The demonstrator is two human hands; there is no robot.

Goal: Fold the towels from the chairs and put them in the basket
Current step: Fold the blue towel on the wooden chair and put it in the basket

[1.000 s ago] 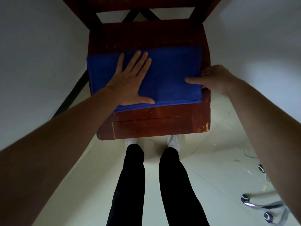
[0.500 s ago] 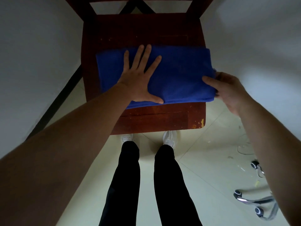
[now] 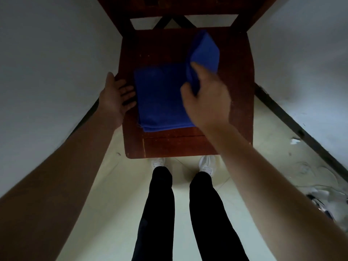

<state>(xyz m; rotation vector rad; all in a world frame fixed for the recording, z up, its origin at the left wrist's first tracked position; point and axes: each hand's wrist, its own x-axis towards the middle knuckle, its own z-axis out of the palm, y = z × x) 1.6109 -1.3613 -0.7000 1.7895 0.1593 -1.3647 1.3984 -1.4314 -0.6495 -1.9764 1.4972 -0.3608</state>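
Note:
A blue towel [image 3: 162, 98] lies partly folded on the seat of a dark red wooden chair [image 3: 239, 91]. My right hand [image 3: 207, 98] pinches the towel's right end and holds it lifted above the seat, so that end stands up as a flap toward the chair back. My left hand [image 3: 118, 93] lies open, palm up, on the seat at the towel's left edge, with its fingertips touching or just under that edge. No basket is in view.
The chair stands in a corner between two pale walls with dark skirting. My legs and white shoes [image 3: 207, 165] are on the pale tiled floor just in front of the seat. Blurred clutter [image 3: 320, 196] lies on the floor at the right.
My right hand has gripped the towel's right end and swung it up and leftward. My left hand has slid off the top of the towel to its left edge.

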